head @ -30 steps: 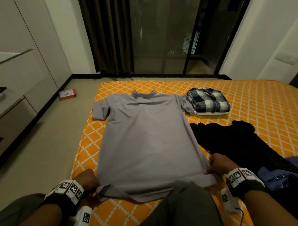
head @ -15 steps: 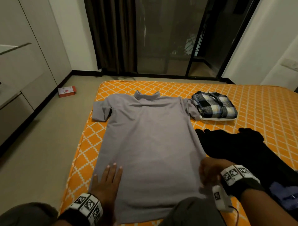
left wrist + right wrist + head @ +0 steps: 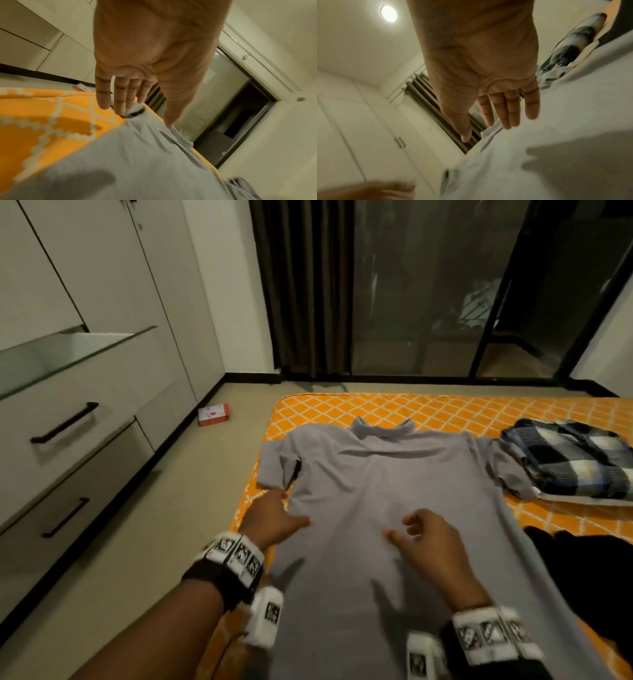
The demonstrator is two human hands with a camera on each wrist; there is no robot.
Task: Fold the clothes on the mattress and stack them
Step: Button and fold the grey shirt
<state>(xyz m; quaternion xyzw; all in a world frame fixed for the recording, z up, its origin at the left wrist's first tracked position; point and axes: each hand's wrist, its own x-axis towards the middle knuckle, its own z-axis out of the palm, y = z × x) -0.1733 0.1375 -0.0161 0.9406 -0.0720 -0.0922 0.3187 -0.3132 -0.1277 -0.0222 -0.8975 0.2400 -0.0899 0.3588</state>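
Note:
A grey T-shirt point(image 3: 394, 491) lies spread flat, collar away from me, on the orange patterned mattress point(image 3: 359, 409). My left hand point(image 3: 274, 517) hovers with straight fingers at the shirt's left edge, just below its folded left sleeve point(image 3: 274, 460). In the left wrist view the left hand point(image 3: 130, 106) holds nothing and its fingertips point(image 3: 120, 109) reach the sleeve opening. My right hand point(image 3: 424, 534) is over the shirt's chest with relaxed fingers. In the right wrist view the right hand point(image 3: 498, 121) is empty above the grey T-shirt point(image 3: 556, 148).
A folded plaid shirt point(image 3: 572, 460) lies on a white garment at the mattress's far right. A black garment point(image 3: 582, 577) is heaped at the right. Cabinet drawers point(image 3: 68, 440) line the left wall, a red box point(image 3: 214, 414) sits on the floor, and glass doors point(image 3: 428, 302) stand ahead.
Both hands let go of the shirt's bottom hem and moved forward up the shirt. The left is now near the left sleeve, the right over the chest. The camera leaned forward.

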